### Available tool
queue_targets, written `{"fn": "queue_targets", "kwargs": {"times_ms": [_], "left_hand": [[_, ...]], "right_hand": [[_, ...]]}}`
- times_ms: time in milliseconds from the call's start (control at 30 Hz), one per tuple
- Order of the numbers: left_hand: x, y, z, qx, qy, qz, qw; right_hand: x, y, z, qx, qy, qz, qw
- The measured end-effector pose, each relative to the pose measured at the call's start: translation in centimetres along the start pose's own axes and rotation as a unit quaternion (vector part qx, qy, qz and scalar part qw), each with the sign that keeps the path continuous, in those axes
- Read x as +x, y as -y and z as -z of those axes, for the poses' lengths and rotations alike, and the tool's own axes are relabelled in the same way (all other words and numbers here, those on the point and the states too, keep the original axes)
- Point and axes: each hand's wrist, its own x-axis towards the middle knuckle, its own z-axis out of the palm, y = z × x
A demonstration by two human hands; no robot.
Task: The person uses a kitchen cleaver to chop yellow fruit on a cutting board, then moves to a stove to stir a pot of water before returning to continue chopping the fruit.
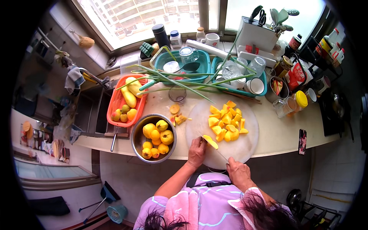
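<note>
At the near left of a round white cutting board [198, 123], my left hand [197, 152] has its fingers on a piece of yellow fruit [210, 141]. My right hand [239, 172] grips a knife [222, 155] by its handle at the board's near edge. The thin blade runs up and left beside the yellow piece, towards my left fingertips. A heap of cut yellow chunks [227, 122] lies on the board's right half. Left of the board stands a steel bowl [133, 138] of whole peeled yellow fruit [166, 137].
An orange basket [110, 118] of fruit stands by the sink [87, 109]. Long green scallions [175, 82] lie across two teal baskets [205, 61] of cups and jars. Fruit trimmings [180, 118] and a glass [177, 95] sit behind the bowl. A phone [302, 142] lies at the right front edge.
</note>
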Motion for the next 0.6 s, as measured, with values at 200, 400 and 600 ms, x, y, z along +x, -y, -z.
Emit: {"fn": "queue_targets", "kwargs": {"times_ms": [200, 400, 600], "left_hand": [[0.5, -0.5, 0.0, -0.014, -0.008, -0.009, 1.000], [0.7, -0.1, 0.1, 0.007, 0.002, 0.004, 1.000], [0.3, 0.2, 0.4, -0.007, 0.011, -0.037, 0.999]], "right_hand": [[2.4, 0.0, -2.3, -0.003, 0.019, -0.016, 1.000], [3.6, -0.2, -3.5, 0.023, -0.044, 0.028, 0.998], [3.3, 1.0, -0.5, -0.072, -0.001, 0.030, 0.997]]}}
